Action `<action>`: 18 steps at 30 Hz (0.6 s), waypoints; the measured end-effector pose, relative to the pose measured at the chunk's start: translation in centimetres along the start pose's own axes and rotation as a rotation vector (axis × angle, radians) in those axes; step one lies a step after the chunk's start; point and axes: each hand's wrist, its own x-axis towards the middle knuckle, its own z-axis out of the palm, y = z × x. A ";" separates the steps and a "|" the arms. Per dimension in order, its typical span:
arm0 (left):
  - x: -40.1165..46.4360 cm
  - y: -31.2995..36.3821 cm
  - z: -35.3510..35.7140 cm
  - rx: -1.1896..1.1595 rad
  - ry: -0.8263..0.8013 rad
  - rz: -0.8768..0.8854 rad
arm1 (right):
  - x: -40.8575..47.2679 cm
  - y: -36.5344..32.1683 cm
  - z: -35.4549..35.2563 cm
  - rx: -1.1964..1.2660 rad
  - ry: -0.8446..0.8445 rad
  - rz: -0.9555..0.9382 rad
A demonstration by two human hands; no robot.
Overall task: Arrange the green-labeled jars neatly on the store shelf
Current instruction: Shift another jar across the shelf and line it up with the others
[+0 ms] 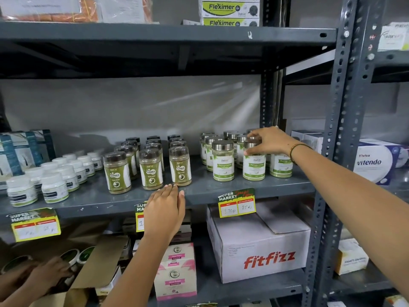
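Observation:
Several green-labeled jars with silver lids (223,161) stand in rows at the right of the grey metal shelf (199,197). My right hand (269,140) grips the lid of the front middle jar (253,166), which stands on the shelf. Part of the jars behind it is hidden by the hand. My left hand (164,209) hovers flat with fingers together at the shelf's front edge, just below the brown-lidded Gaska jars (180,166), holding nothing.
Small white jars (54,187) fill the shelf's left side. A fitfizz carton (263,247) and pink boxes (176,271) sit on the shelf below. Another person's hands (42,278) reach into a cardboard box at lower left. A steel upright (338,129) stands right of the jars.

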 end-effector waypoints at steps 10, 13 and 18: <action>0.1 0.0 -0.1 0.012 -0.017 -0.005 | 0.4 -10.2 0.4 0.175 0.337 -0.309; 0.1 0.0 -0.2 0.029 -0.024 -0.003 | 1.2 -13.8 2.2 0.162 0.152 -0.389; 0.1 0.1 -0.2 0.029 -0.019 -0.004 | 2.4 -16.7 4.9 0.141 -0.024 -0.395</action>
